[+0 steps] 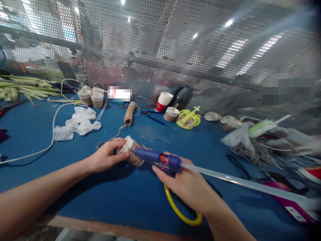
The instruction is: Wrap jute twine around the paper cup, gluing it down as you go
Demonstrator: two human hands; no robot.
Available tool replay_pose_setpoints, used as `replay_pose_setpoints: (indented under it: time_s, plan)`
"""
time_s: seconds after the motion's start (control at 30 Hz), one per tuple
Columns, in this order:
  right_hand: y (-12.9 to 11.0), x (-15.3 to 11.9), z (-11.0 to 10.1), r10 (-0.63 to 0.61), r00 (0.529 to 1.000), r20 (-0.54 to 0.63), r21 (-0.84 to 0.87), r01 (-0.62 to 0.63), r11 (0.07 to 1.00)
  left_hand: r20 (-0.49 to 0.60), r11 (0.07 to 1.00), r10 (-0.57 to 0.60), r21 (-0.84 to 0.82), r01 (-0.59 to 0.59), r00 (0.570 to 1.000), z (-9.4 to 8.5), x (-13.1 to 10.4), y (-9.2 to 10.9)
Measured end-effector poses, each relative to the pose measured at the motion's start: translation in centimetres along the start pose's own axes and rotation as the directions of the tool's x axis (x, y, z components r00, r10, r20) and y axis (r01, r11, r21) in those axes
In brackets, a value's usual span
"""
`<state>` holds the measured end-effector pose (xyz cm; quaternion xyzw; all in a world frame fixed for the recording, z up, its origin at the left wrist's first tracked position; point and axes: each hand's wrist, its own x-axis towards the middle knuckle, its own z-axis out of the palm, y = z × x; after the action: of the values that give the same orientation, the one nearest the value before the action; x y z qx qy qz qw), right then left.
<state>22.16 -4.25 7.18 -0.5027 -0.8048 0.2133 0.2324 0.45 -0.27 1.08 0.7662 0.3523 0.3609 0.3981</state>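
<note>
My left hand [109, 154] grips a paper cup [135, 159] by its white rim; the cup lies tilted on its side and its wall is wrapped in brown twine. In my right hand [185, 184] is a blue hot glue gun [150, 155], its nozzle at the wrapped side of the cup. A long clear glue stick [233, 180] sticks out of the back of the gun toward the right. Loose twine runs from beside the cup up to a twine roll [129, 113] lying behind it.
Crumpled white pieces [77, 123] and wrapped cups [97, 97] lie at the left, near a white cable [54, 125]. Behind stand pliers [152, 117], stacked paper cups [164, 100] and a yellow crown-shaped piece [189, 118]. Plastic bags [238, 137] clutter the right. A perforated metal screen [150, 43] closes the back.
</note>
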Motion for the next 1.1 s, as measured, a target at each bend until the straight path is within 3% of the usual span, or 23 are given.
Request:
replay_pose_setpoints:
  time_s: [0.63,0.93,1.1]
  plan:
    - [0.43,-0.3,0.48,0.01,1.0,0.005,-0.042,-0.01,0.999,0.004,0.982,-0.095,0.161,0.093,0.995,0.19,-0.11,0.51]
    - [0.19,-0.11,-0.02,0.036,0.999,0.001,-0.024,-0.036,0.999,0.024,0.975,-0.063,0.215,0.057,0.998,0.09,-0.16,0.63]
    - [0.06,-0.11,-0.21,0.005,0.999,-0.047,-0.101,-0.01,0.995,0.03,0.973,-0.053,0.228,0.045,0.998,0.07,-0.11,0.76]
